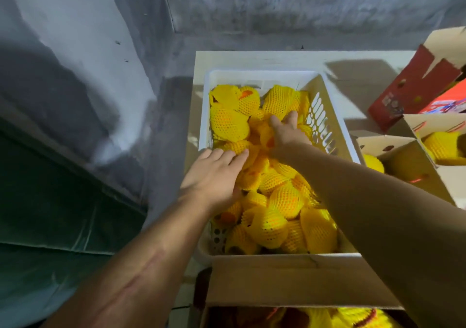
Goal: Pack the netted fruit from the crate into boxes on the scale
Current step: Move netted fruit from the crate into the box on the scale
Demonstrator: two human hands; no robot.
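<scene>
At the far left only a grey wall (75,50) and a dark green sheet (50,201) are seen. The left hand (214,176) is laid on the netted fruit (282,201) near the middle of the white crate (252,75), fingers fairly straight and spread over one piece; no closed grasp is shown. The right hand (287,132) is reached further into the crate, its fingers pressed down among the yellow foam nets. Whether a fruit is actually gripped by it cannot be told, as the fingertips are buried.

The crate is judged well filled, so packing appears far from finished. For the step in hand, one fruit per hand should be taken by its body rather than by the loose net edge, so that the sleeve is not pulled off, and lifted clear before being carried right.

To the right, open cardboard boxes (403,156) holding a few netted fruit are cut off by the frame edge. A red carton (413,93) stands behind them. No scale is visible; it is presumably hidden under the boxes. A further box (302,282) at the bottom edge is only partly seen.
</scene>
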